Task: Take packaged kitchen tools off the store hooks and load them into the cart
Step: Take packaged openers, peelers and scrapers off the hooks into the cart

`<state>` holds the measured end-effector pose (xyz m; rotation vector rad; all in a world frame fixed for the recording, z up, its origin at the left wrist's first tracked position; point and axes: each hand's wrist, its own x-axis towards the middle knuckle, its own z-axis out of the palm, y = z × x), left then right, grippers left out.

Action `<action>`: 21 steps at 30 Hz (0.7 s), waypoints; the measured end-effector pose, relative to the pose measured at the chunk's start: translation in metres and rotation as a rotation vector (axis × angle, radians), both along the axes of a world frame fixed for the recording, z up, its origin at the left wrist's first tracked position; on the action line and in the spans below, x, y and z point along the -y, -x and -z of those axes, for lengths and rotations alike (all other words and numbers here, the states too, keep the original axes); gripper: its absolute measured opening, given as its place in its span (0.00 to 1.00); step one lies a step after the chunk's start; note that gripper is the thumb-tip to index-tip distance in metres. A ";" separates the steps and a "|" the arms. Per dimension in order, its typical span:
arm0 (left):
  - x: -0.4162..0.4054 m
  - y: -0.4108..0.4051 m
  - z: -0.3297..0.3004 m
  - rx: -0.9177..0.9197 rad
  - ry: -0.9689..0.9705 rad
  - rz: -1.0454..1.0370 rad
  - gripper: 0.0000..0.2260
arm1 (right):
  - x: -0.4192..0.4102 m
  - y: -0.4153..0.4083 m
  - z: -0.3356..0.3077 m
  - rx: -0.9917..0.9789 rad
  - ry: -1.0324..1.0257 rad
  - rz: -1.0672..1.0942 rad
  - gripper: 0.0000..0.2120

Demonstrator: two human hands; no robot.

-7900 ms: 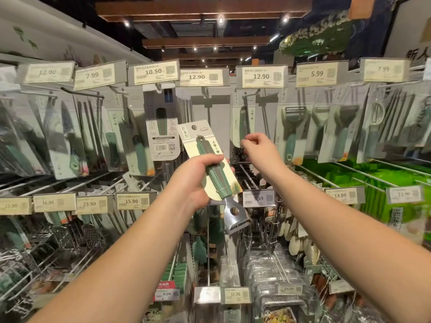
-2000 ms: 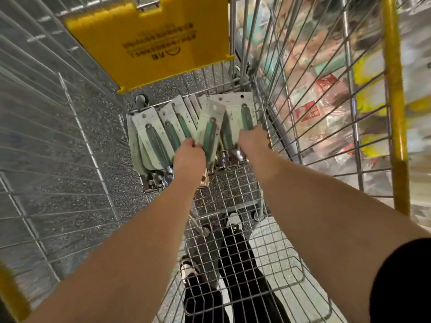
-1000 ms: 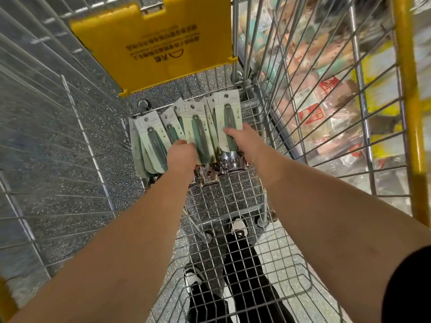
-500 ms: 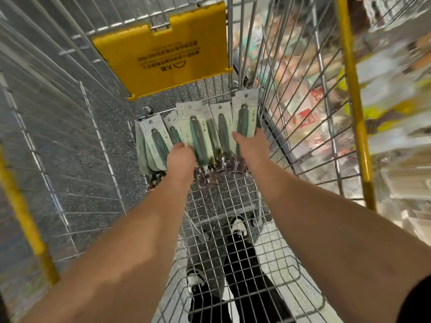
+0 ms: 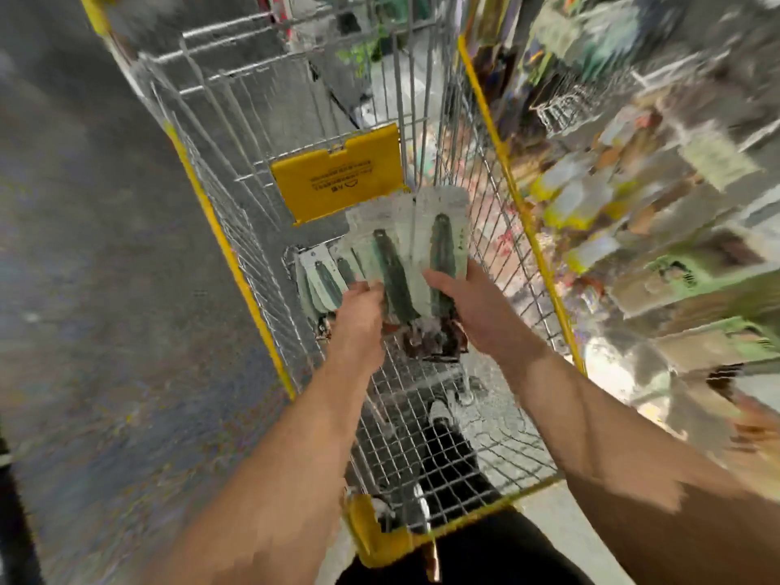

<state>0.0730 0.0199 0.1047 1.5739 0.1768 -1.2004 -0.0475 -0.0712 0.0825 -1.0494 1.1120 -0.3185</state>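
Note:
Several packaged kitchen tools, pale cards with dark green handles, are fanned out between my two hands inside the wire cart. My left hand grips the fan's lower left edge. The lower right edge is held by my right hand. The metal tool heads hang below my fingers, blurred. A few more of the same packs lie lower at the cart's far left end. The whole frame is motion-blurred.
A yellow plastic flap hangs on the cart's far wall. The cart has yellow rim rails on both sides. Blurred store shelves with goods stand close on the right. Grey speckled floor lies to the left. My legs and shoes show through the mesh.
The view has pulled back and up, showing the whole cart. The fan of packs in my hands has risen from the cart bottom and now overlaps the yellow flap's lower edge.

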 end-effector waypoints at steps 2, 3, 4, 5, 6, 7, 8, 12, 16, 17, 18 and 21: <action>-0.022 0.013 -0.031 -0.022 0.089 0.087 0.10 | -0.027 0.015 -0.042 0.050 0.022 0.038 0.34; -0.034 0.019 -0.045 -0.041 0.156 0.122 0.10 | -0.038 0.024 -0.060 0.072 0.038 0.066 0.22; -0.043 0.025 -0.060 -0.068 0.208 0.141 0.11 | -0.047 0.033 -0.072 0.099 0.036 0.087 0.13; -0.052 0.032 -0.073 -0.095 0.244 0.162 0.12 | -0.057 0.043 -0.087 0.131 0.036 0.085 0.10; -0.058 0.037 -0.085 -0.115 0.261 0.190 0.13 | -0.066 0.052 -0.098 0.163 0.038 0.087 0.10; -0.063 0.045 -0.097 -0.144 0.285 0.212 0.13 | -0.074 0.060 -0.111 0.180 0.029 0.112 0.12; -0.067 0.051 -0.110 -0.163 0.299 0.228 0.13 | -0.081 0.069 -0.121 0.199 0.017 0.152 0.14; -0.074 0.083 -0.149 -0.182 0.330 0.387 0.07 | -0.102 0.107 -0.158 0.186 0.114 0.242 0.14; -0.069 0.124 -0.180 -0.169 0.364 0.468 0.05 | -0.115 0.150 -0.193 0.140 0.219 0.355 0.14; -0.067 0.135 -0.186 -0.174 0.367 0.467 0.07 | -0.118 0.161 -0.201 0.119 0.244 0.377 0.17; -0.065 0.147 -0.193 -0.162 0.377 0.472 0.10 | -0.120 0.173 -0.208 0.100 0.274 0.393 0.21; -0.057 0.187 -0.208 -0.078 0.466 0.579 0.13 | -0.129 0.209 -0.235 0.037 0.380 0.439 0.16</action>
